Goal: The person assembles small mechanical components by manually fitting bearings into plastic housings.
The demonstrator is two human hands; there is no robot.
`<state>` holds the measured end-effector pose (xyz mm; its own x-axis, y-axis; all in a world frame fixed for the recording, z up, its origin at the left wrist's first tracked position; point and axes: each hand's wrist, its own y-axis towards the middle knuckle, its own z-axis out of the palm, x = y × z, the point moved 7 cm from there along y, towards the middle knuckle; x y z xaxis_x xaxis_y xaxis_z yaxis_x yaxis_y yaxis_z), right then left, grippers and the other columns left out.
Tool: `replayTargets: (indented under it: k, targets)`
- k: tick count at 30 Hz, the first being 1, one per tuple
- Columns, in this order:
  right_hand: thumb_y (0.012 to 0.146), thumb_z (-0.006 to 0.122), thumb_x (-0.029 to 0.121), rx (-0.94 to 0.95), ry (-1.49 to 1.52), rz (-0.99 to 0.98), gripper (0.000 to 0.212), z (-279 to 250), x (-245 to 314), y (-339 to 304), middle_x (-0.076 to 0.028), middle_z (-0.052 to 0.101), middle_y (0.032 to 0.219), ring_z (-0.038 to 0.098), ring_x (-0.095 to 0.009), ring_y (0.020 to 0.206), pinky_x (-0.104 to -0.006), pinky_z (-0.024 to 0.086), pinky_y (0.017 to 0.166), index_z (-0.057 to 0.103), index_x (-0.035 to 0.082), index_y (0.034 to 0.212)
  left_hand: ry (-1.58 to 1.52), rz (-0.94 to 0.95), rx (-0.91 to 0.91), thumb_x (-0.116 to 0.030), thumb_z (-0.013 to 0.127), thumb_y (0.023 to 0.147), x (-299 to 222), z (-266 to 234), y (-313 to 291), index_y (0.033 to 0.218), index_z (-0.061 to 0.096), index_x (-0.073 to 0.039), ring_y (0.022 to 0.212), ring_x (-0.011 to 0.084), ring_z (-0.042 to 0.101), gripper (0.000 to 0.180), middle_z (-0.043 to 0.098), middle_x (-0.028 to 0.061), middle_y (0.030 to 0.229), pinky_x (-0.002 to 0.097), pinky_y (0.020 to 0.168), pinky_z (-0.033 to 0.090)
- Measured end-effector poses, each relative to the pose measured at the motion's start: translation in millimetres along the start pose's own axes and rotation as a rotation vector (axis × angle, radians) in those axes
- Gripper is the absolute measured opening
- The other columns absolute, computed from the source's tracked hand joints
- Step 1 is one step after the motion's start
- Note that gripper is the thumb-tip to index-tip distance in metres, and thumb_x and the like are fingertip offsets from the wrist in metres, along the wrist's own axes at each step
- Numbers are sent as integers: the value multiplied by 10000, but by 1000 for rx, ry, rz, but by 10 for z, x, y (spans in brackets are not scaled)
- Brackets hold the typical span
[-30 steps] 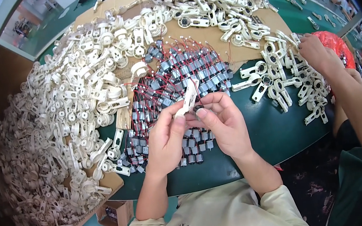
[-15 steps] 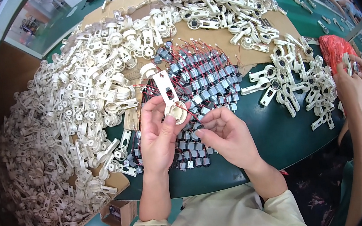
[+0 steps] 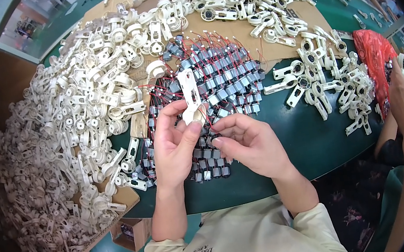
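Left hand (image 3: 172,153) gripping long white plastic housing with slotted handle (image 3: 188,87), raised over table (image 3: 297,151) inward of front edge; right hand (image 3: 250,145) seemingly pinching small dark part (image 3: 214,136) just beside; best keep housing steady, thumb clear of round end, bring part in squarely, without forcing

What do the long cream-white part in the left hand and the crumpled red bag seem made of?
Long cream-white part: probably moulded plastic, smooth and matt, judging by its neat openings. Crumpled red bag: likely thin plastic film, glossy along its creases.
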<state>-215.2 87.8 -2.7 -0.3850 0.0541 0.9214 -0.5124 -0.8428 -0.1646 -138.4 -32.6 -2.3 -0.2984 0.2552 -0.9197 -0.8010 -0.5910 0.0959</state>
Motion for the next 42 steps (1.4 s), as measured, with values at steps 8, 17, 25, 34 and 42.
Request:
replayTargets:
  k: [8,17,25,34,42]
  targets:
    - [950,555,67,22,15,-33,266,-74,26,39,-30,624,954,590,-52,758,-217,499,621,519,9,1208,-29,-86,32,24,623,879,13,98,-23,1288,381,6,1139,210,551,476,459,121,1230,296,934,465]
    - [842,640,-15,-177,-341,-269,305,-184,128,23,-93,646,969,655,-129,729,-256,537,639,518,-2,1121,-38,-105,109,7,627,892,62,163,-57,1147,422,-20,1044,144,580,328,574,129,1171,239,816,494]
    - [801,690,16,-199,-690,-297,260,-190,285,-29,-100,614,948,652,-145,693,-261,527,584,631,25,1055,25,-211,55,29,649,867,126,128,-64,1134,456,-12,978,145,621,332,611,138,1116,251,823,520]
    - [800,681,3,-215,-682,-395,250,-171,282,-7,-86,604,874,628,-144,642,-267,519,593,606,15,1038,24,-132,124,72,622,869,118,227,-78,1125,448,7,1014,157,616,316,587,111,1086,273,876,516]
    - [832,678,-6,-166,-151,-251,242,-247,88,10,-87,654,922,662,-111,761,-255,539,658,565,-29,1044,-8,-218,146,31,603,899,147,197,-91,1113,447,22,1029,154,601,265,579,105,1102,265,846,499]
